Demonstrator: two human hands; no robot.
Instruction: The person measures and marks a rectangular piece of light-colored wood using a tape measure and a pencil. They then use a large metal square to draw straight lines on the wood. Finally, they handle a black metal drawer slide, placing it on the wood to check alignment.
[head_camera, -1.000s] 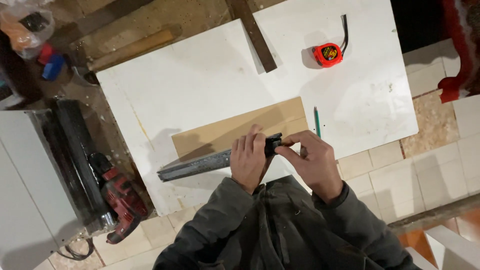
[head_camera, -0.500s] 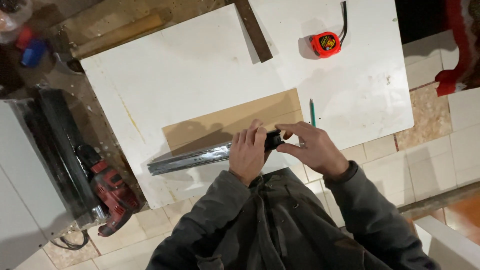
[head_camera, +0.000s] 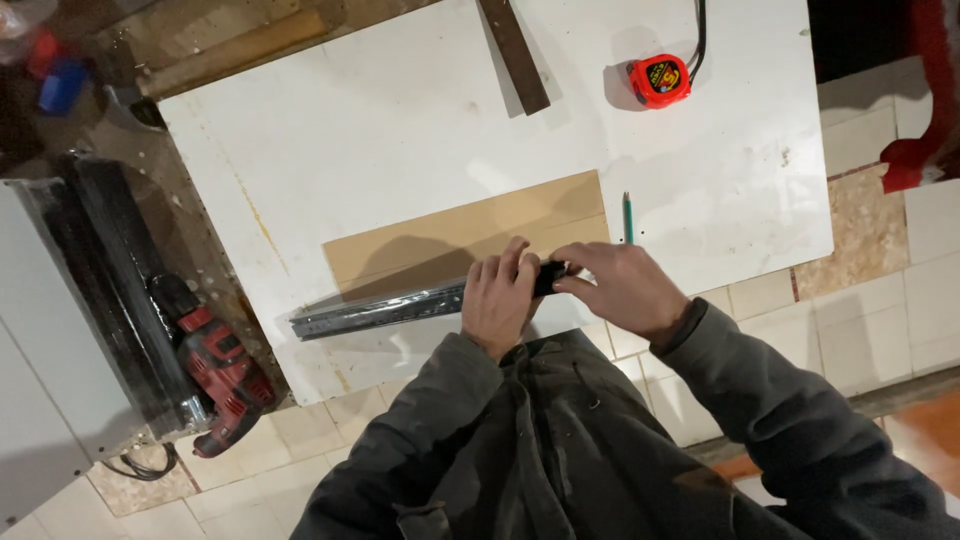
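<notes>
Overhead view of a white work board (head_camera: 420, 130) laid over a tiled floor (head_camera: 880, 300). A long grey metal drawer slide (head_camera: 380, 311) lies along the board's near edge, just in front of a thin brown panel (head_camera: 470, 235) that rests flat on the board. The left hand (head_camera: 500, 298) is closed around the slide's right-hand portion, fingers wrapped over its top. The right hand (head_camera: 625, 288) meets it from the right, its fingertips pinched on the slide's dark end piece (head_camera: 550, 277), close to the left hand's fingers. A green pencil (head_camera: 627, 217) lies just beyond the right hand, beside the panel's right end. Near the board's far right corner sits a red tape measure (head_camera: 659, 80); a dark wooden strip (head_camera: 514, 55) lies across the far edge. Off the board's left edge, a red cordless drill (head_camera: 222, 365) rests on the floor.
</notes>
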